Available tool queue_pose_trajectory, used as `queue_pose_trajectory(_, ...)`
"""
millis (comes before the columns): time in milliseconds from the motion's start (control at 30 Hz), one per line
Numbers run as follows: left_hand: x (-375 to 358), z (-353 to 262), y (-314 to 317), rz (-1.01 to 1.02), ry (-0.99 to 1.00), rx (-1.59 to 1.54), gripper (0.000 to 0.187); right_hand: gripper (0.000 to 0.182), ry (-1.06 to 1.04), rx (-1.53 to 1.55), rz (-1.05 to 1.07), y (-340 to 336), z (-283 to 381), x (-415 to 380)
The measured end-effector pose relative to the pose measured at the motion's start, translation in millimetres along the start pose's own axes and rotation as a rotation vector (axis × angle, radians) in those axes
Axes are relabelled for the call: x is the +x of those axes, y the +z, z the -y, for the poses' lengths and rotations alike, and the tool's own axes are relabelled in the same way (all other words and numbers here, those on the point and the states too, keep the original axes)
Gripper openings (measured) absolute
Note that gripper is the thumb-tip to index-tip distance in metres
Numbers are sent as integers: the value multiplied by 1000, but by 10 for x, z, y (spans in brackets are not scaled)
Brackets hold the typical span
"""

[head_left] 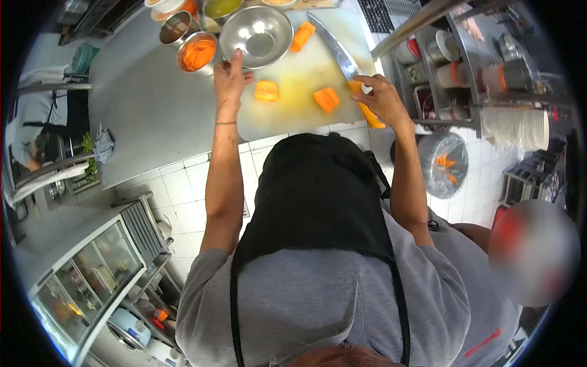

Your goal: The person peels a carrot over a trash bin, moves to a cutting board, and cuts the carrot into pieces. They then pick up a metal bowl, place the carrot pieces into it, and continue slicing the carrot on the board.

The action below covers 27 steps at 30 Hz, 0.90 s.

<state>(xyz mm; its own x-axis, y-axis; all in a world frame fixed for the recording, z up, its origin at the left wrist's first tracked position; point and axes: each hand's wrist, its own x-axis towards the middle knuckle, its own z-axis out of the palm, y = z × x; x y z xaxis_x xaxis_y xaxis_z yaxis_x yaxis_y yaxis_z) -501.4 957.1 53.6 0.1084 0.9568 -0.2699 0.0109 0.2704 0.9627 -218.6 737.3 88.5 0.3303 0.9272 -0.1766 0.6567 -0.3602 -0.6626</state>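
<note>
Knife (337, 52) with orange handle, gripped by right hand (382, 98), blade lying across cutting board (293, 107). Left hand (230, 76) unclenched, fingertips touching rim of empty steel bowl (257, 37). Orange pieces (266, 90) on board between hands.

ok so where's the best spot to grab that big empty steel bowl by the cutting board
Probably the near rim of the steel bowl, where the left hand already touches it. Come from the cutting board side: the bowl sits upright and open, its thin lip suits a pinch grip, and smaller containers crowd its far left.
</note>
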Motion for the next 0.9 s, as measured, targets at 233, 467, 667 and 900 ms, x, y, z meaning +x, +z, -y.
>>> queue_pose_trajectory(233, -806, 190, 106, 258, 495, 642, 18, 57, -4, 58, -151, 319, -240, -324)
queue_pose_trajectory(467, -1043, 270, 792, 745, 849, 864, 57, 65, -13, -147, -46, 269, -221, -301)
queue_pose_trajectory(667, -955, 285, 1013, 860, 745, 1085, 55, 71, -9, -78, 24, 109, -271, -413)
queue_pose_trajectory(900, -1080, 238, 1060, 673, 461, 596, 47, 72, -52, 68, 141, -164, -529, -524)
